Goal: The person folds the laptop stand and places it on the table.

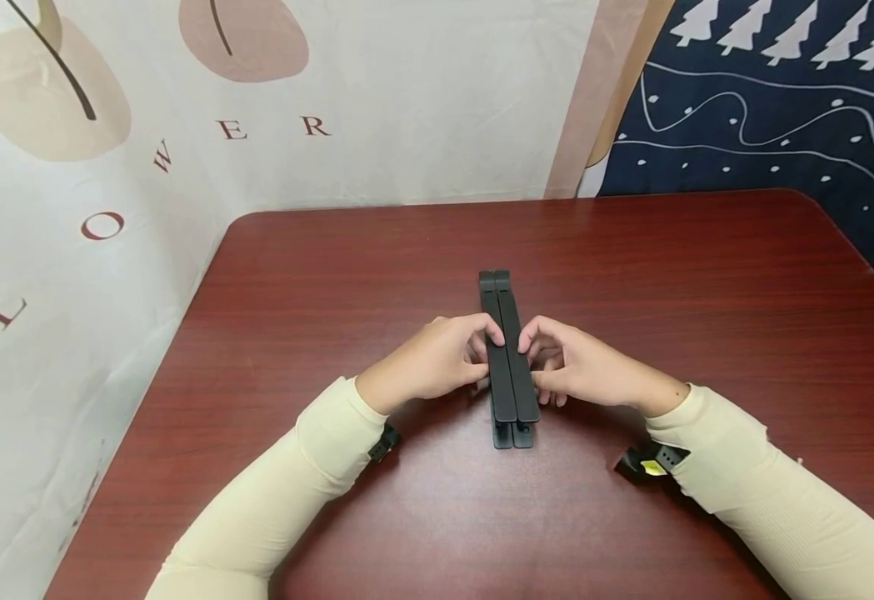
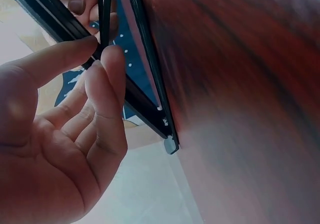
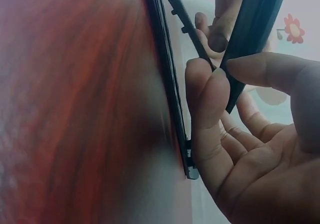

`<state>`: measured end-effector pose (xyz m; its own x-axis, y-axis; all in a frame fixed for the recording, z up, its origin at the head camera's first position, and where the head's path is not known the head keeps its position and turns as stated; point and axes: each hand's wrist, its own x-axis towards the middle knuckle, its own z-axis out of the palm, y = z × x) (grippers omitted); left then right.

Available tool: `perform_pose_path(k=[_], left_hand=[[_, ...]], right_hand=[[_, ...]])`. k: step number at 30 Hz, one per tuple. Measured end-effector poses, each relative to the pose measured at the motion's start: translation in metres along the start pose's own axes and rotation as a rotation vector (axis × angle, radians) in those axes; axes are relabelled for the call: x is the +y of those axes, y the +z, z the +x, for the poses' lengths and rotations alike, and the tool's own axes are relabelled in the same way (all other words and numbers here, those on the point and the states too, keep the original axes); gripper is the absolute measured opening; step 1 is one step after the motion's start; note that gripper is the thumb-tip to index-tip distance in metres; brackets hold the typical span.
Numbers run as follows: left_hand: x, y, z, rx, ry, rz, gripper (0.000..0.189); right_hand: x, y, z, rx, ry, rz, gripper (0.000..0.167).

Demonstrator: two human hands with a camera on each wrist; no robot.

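A black folding stand [image 1: 502,392], which looks like a laptop stand, rests on the table with its two long arms side by side, pointing away from me. Its upper bars are raised at an angle above the base bars, as both wrist views show. From the left side my left hand [image 1: 440,360] pinches a bar of the stand [image 2: 145,106] between thumb and fingertips. My right hand [image 1: 586,364] mirrors it on the right, its thumb and fingers gripping a bar of the stand [image 3: 255,26]. The other fingers of both hands curl loosely underneath.
The reddish-brown wooden table [image 1: 317,275] has rounded far corners. Behind it hangs a pale cloth [image 1: 422,100] with printed letters, and at the right a dark blue cloth [image 1: 766,125] with white trees. A black strapped device [image 1: 642,465] sits at my right wrist.
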<state>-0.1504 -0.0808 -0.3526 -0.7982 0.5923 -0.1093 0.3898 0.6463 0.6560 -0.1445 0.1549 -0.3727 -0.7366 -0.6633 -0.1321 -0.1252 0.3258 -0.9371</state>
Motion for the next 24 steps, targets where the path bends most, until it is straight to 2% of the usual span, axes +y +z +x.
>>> perform_pose_path(k=[7, 16, 24], left_hand=[[0.0, 0.0013, 0.0006, -0.031, -0.02, -0.015, 0.029], [0.0005, 0.0029, 0.0009, -0.06, -0.013, -0.029, 0.031], [0.0008, 0.0033, 0.0003, -0.103, -0.011, 0.007, 0.035]], right_hand=[[0.002, 0.0012, 0.0014, -0.019, 0.026, -0.005, 0.029], [0.0023, 0.0029, 0.0021, -0.05, 0.075, 0.002, 0.028], [0.0039, 0.0037, 0.002, -0.07, 0.082, -0.007, 0.028]])
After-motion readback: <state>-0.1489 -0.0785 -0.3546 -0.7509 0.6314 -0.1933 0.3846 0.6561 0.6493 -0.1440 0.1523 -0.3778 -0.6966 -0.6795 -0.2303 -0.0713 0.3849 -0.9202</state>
